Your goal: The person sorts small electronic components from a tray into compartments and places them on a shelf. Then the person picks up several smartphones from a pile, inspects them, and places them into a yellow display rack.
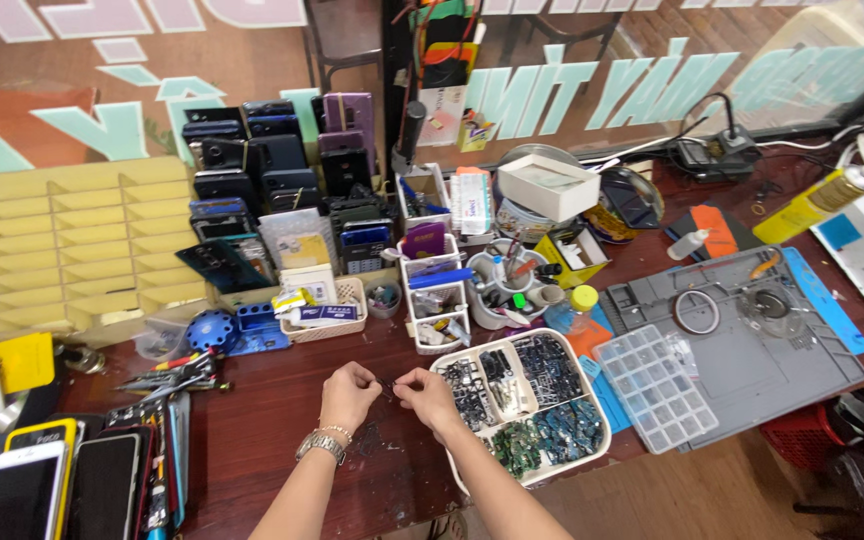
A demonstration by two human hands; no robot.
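Note:
My left hand (349,393) and my right hand (426,396) meet over the dark red wooden table (262,420), fingertips pinched together on a tiny dark part (388,382) held between them. The part is too small to identify. My left wrist wears a metal watch (321,443). Just right of my right hand lies a white divided tray (592,440) filled with several small dark and green electronic parts.
Phones (27,485) lie at the left front. Tweezers and tools (177,375) sit left of my hands. Behind are a yellow slotted rack (82,240), stacked phones (272,170), small baskets (327,310), a clear compartment box (652,385) and a grey work mat (752,350).

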